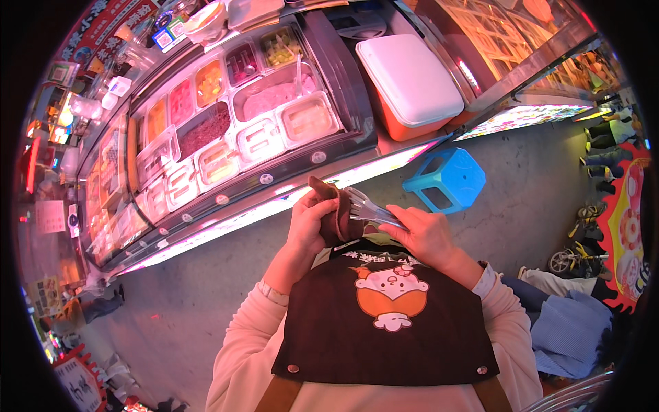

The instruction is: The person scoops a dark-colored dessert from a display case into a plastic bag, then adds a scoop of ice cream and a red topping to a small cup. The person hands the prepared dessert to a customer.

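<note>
My left hand [308, 222] grips a dark brown cloth [332, 213] in front of my chest. In my right hand [425, 232] is a pair of metal serving tongs [378, 212], held by the end near my fingers. The pronged end of the tongs rests against the cloth, and part of it is hidden by the folds. Both hands are over my dark apron [329, 335], which bears a cartoon figure and writing.
Ahead stands a counter with several food trays [206, 129] and a glass-covered section [110, 190]. A white-lidded orange box [412, 77] sits on its right. A blue plastic stool [455, 177] stands on the floor [206, 293]. People [571, 329] are at the right.
</note>
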`<state>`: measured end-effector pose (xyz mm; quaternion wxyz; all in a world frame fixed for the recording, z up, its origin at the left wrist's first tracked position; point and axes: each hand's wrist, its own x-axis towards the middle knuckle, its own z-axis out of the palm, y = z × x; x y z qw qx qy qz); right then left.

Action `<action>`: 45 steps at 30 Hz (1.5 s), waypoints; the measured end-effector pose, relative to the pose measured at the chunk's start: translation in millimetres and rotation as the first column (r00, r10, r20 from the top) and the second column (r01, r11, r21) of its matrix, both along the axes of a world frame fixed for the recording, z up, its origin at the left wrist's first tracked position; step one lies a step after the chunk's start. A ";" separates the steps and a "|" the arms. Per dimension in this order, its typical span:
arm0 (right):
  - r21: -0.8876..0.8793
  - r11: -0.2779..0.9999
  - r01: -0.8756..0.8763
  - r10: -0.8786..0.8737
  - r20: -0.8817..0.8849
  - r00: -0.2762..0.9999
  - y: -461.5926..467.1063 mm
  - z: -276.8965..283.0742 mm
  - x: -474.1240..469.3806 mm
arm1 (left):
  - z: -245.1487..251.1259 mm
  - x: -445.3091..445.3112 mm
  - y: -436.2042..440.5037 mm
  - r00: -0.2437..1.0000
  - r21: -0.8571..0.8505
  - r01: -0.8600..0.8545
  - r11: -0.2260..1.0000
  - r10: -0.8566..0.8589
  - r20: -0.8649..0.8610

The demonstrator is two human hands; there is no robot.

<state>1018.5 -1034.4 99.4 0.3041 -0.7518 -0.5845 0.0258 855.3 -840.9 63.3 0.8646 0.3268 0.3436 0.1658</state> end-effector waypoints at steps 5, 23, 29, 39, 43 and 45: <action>0.001 1.000 0.002 -0.002 0.028 1.000 0.4 4.7 0.9 | -6.8 -3.3 -3.2 1.000 -0.024 -0.019 1.000 0.019 -0.006; -0.027 0.999 -0.039 0.046 0.329 0.943 12.9 19.6 9.5 | 8.2 9.8 8.5 0.994 0.256 0.102 0.961 -0.109 0.014; -0.036 0.998 -0.053 0.058 0.171 0.983 13.2 -12.6 6.1 | -5.6 -2.7 13.7 0.993 0.280 0.115 0.953 -0.107 -0.042; -0.255 0.965 -0.067 -0.039 -0.389 0.920 11.6 -43.5 6.1 | -45.4 4.3 24.6 0.989 0.412 0.144 0.900 -0.116 -0.091; -0.340 0.936 -0.085 -0.089 -0.464 0.881 11.7 -48.2 4.5 | -37.4 5.4 25.8 0.987 0.289 0.158 0.944 -0.144 -0.070; -0.348 0.930 -0.114 -0.072 -0.479 0.875 11.7 -45.7 8.2 | -43.9 3.9 24.8 0.982 0.302 0.183 0.936 -0.159 -0.102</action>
